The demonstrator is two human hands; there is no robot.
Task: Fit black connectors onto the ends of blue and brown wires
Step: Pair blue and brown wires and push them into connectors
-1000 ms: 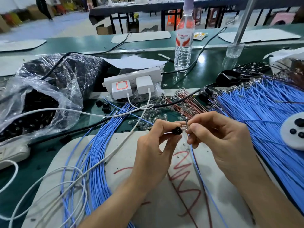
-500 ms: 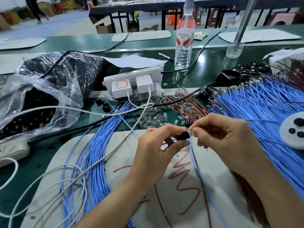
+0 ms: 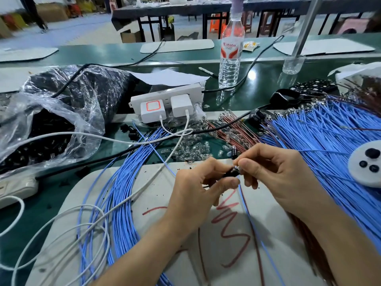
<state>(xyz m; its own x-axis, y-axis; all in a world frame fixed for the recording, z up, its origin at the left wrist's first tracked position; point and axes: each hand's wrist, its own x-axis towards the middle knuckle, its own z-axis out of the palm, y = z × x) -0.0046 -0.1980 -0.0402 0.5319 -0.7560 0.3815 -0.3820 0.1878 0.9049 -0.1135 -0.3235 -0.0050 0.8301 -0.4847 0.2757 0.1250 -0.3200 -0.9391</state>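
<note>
My left hand (image 3: 198, 186) pinches a small black connector (image 3: 232, 172) between thumb and fingers above the white work board (image 3: 144, 199). My right hand (image 3: 274, 172) pinches the ends of a blue wire (image 3: 253, 221) and a brown wire (image 3: 257, 244) right at the connector; both wires trail down toward me over the board. The wire tips are hidden by my fingertips. A bundle of blue wires (image 3: 117, 203) lies left of my hands, a large fan of blue wires (image 3: 321, 141) right, and brown wires (image 3: 231, 129) behind.
A plastic bag of black connectors (image 3: 51, 120) sits at left. A white power strip with chargers (image 3: 165, 104) and white cables (image 3: 82, 139) lie behind. A water bottle (image 3: 231, 54) stands beyond. A white disc with black parts (image 3: 367, 162) is at right. Small glass bulbs (image 3: 189, 149) are scattered.
Both hands have dropped slightly toward the board and closed together; the wire ends in my right hand now meet the connector in my left.
</note>
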